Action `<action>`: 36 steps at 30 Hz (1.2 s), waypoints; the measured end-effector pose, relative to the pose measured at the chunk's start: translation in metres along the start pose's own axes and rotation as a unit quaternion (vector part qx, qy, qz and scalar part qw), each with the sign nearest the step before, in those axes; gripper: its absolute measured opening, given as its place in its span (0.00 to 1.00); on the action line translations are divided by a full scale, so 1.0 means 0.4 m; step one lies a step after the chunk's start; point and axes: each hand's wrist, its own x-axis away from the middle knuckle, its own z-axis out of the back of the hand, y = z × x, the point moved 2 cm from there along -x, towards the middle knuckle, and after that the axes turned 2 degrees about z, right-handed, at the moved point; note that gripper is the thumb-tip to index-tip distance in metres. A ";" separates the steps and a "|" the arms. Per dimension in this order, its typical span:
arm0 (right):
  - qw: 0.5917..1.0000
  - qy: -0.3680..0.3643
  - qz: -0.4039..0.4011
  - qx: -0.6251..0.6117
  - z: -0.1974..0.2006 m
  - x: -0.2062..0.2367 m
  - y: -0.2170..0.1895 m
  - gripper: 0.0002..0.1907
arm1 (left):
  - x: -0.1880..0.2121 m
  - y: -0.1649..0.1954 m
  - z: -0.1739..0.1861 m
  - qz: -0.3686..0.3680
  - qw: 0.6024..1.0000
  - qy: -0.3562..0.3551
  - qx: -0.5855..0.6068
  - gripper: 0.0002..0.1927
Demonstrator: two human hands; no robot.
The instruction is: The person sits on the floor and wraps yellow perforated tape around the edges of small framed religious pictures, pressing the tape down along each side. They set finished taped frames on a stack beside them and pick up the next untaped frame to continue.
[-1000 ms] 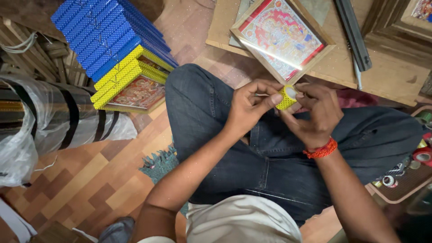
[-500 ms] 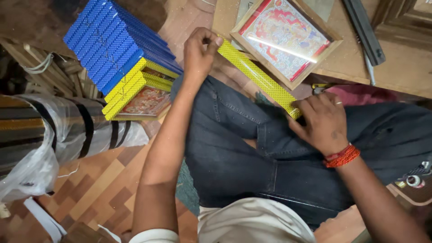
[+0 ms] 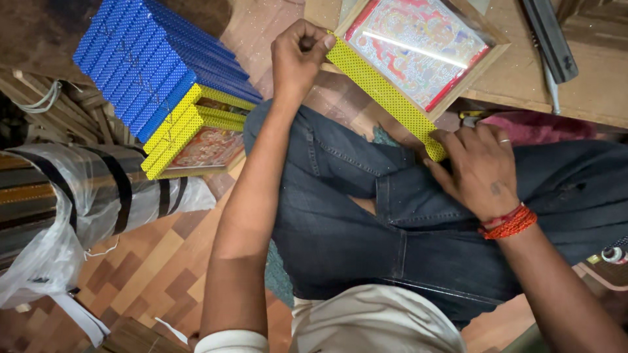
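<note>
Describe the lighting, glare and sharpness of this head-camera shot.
Head view: a bright streak of glare crosses the glass of the framed picture; the left hand and right hand holding the yellow dotted strip are evenly lit and fairly sharp; the upper left corner falls into deep shadow; the plastic-wrapped bundle shows soft sheen.

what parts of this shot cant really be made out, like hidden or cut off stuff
- Head view: the near end of the yellow dotted strip is covered by the right hand.
- Its far end is pinched inside the left hand, whose fingertips hide it.
- The framed picture has a glare streak and its top is cut by the frame edge.
- The stack of blue and yellow frames hides its lower pictures.
</note>
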 end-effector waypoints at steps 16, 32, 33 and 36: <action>1.000 -0.023 0.018 0.012 0.004 0.004 0.006 0.27 | 0.007 -0.009 0.006 -0.020 1.000 -0.015 0.010 0.04; 1.000 -0.017 -0.010 0.010 -0.011 0.000 0.013 0.26 | 0.009 -0.005 0.003 -0.026 0.999 -0.016 0.013 0.05; 1.000 -0.016 -0.011 0.008 -0.012 0.000 0.013 0.26 | 0.010 -0.004 0.003 -0.027 0.999 -0.013 0.011 0.06; 1.000 -0.020 -0.011 -0.003 -0.014 0.001 0.015 0.26 | 0.010 0.000 0.002 -0.027 1.000 -0.011 0.006 0.06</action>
